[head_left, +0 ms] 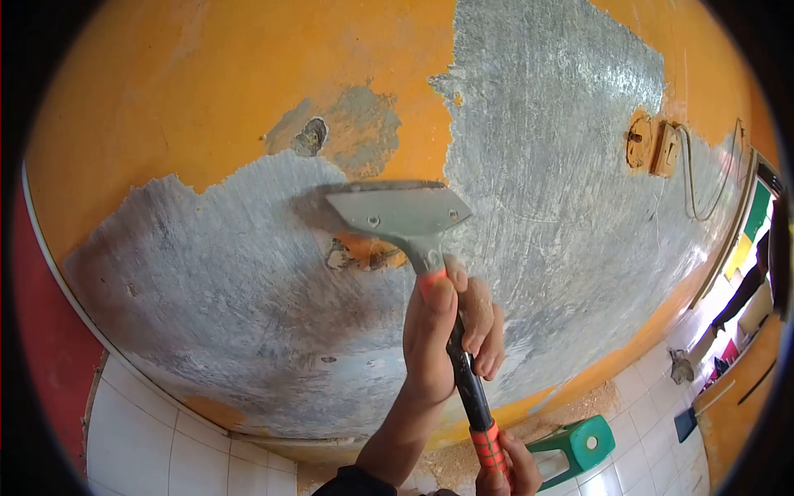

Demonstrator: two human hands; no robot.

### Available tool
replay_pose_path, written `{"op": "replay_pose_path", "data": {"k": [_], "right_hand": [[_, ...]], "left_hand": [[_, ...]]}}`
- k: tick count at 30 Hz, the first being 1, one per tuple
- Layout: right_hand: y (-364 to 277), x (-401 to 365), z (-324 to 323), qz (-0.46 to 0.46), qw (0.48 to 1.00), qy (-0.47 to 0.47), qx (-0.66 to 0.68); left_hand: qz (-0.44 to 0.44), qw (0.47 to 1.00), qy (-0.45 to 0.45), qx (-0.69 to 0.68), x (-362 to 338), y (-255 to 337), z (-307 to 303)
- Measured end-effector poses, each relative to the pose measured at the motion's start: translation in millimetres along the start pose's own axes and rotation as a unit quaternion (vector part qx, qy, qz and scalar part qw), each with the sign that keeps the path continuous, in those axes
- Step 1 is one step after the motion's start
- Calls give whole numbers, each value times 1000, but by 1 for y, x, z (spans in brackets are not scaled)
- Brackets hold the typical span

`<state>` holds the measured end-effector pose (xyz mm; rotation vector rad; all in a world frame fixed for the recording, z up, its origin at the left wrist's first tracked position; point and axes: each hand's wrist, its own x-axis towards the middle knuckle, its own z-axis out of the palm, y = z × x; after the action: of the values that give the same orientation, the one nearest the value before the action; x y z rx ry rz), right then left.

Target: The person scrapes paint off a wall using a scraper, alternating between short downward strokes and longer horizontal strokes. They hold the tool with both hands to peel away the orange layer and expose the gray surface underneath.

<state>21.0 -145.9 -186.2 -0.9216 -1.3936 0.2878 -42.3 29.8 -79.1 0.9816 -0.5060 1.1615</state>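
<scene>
- The person's left hand (426, 347) has its fingers curled around the upper handle of a long-handled scraper (423, 246), which has a wide grey head and a black and orange-red shaft; the thumb presses along the near side, just below the head.
- The right hand (523, 471) grips the orange-red end grip (489, 450) at the bottom; dark lines cross this grip, and whether any are lettering cannot be told.
- The scraper stands tilted in mid-view before the wall, its head uppermost; whether its edge touches the surface cannot be told.
- Two round fittings, too small to read for markings, sit on the head's face.
- Around it, the wall is rough bare grey plaster (554, 124) with ragged edges against orange paint (372, 41).
- A dark, jagged hole (311, 136) lies above the head, to the left.
- At right, a beige rectangular wall socket (666, 150) has a thin looping cable (696, 207) beside it.
- Below, a green plastic stool (602, 436) stands on white floor tiles (132, 430).
</scene>
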Motion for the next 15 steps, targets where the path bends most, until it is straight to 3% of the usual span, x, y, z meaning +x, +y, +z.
{"op": "replay_pose_path", "data": {"k": [2,8,12,15], "right_hand": [[-5,-1,-1,62,996,-23,56],[-20,9,-5,14,999,-50,13],[-21,8,-9,68,987,-77,121],[-23,12,-16,54,985,-112,121]], "left_hand": [[-5,1000,7,3,-2,2,3],[-18,999,26,-8,-2,2,4],[-16,999,26,16,-2,2,9],[-7,1000,29,1,-2,-1,10]]}}
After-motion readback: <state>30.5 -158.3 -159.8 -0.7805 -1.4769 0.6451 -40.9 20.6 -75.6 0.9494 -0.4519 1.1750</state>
